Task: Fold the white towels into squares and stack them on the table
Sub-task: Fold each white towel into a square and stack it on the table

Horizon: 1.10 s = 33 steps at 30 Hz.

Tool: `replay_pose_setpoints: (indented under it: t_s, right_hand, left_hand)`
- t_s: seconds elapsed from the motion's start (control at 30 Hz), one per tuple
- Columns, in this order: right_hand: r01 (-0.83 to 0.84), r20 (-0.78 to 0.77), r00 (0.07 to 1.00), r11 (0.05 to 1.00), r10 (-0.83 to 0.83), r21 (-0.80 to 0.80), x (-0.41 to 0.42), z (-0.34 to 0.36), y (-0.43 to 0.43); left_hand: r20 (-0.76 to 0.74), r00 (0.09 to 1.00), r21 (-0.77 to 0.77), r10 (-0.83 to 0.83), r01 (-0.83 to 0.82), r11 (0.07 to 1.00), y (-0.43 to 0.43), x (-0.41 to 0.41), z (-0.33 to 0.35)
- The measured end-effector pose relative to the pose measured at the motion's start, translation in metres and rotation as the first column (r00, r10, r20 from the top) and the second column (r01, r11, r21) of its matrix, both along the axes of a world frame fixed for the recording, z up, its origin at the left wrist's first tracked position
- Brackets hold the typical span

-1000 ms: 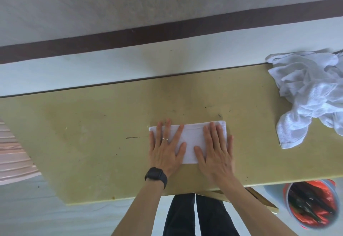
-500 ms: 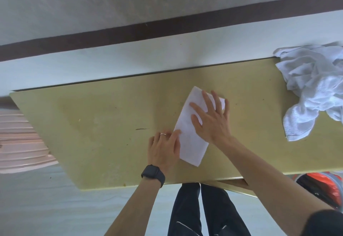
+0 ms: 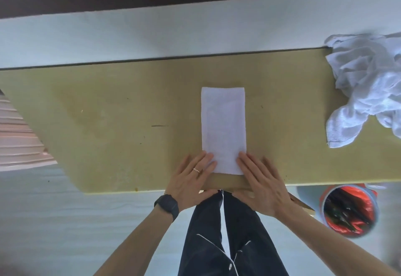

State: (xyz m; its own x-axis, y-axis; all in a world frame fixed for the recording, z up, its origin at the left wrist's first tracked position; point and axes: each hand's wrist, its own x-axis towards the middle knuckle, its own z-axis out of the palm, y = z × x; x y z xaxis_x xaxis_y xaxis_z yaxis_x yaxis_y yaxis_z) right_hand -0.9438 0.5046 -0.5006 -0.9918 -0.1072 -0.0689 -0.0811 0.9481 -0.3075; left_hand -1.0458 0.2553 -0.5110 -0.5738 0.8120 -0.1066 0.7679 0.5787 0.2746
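Note:
A white towel point(image 3: 223, 128), folded into a long narrow rectangle, lies flat on the yellow-green table point(image 3: 121, 110) with its long side running away from me. My left hand point(image 3: 191, 180) rests flat at the towel's near left corner, fingertips on the cloth. My right hand point(image 3: 260, 182) lies flat at the near right corner, fingertips touching the towel's edge. A heap of unfolded white towels point(image 3: 368, 84) sits at the table's far right.
A bucket lined with a red bag point(image 3: 349, 209) stands on the floor below the table's right front edge. A pink ribbed object point(image 3: 19, 136) is at the left. My dark trousers point(image 3: 225, 236) are against the table's near edge.
The folded towel has been turned a quarter turn, from lying crosswise to pointing away from me. Both hands have slid from on top of it to its near corners.

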Motion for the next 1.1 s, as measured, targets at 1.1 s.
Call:
replay_pose_setpoints:
  t_s: [1.1]
  right_hand:
    - [0.781, 0.512, 0.624, 0.466, -0.590, -0.416, -0.129, 0.030, 0.002]
  left_hand:
    - [0.745, 0.192, -0.155, 0.639, -0.881, 0.446, 0.091, -0.101, 0.041]
